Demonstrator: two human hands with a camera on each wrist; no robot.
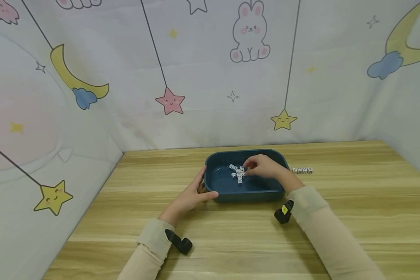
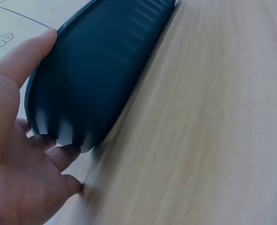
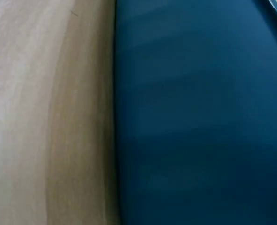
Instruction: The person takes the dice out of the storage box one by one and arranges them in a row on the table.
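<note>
A dark blue rectangular tub (image 1: 231,197) stands on the table, with a loose group of small white dice (image 1: 239,177) on its floor. My left hand (image 1: 192,194) rests against the tub's left end, its thumb along the front wall and its fingers spread down the side. In the left wrist view those fingertips (image 2: 65,152) touch the curved end of the tub (image 2: 96,70). My right hand (image 1: 264,166) reaches in over the right rim, bent fingertips right beside the dice. Whether a die sits between them is too small to tell. Only the tub's outer wall (image 3: 199,117) fills the right wrist view.
Just right of the tub, a short row of white dice (image 1: 302,170) lies on the wooden table (image 1: 231,241). Behind the table hangs a white cloth (image 1: 203,128) printed with stars, moons and a rabbit. Dark wrist cameras (image 1: 179,242) jut out from both sleeves.
</note>
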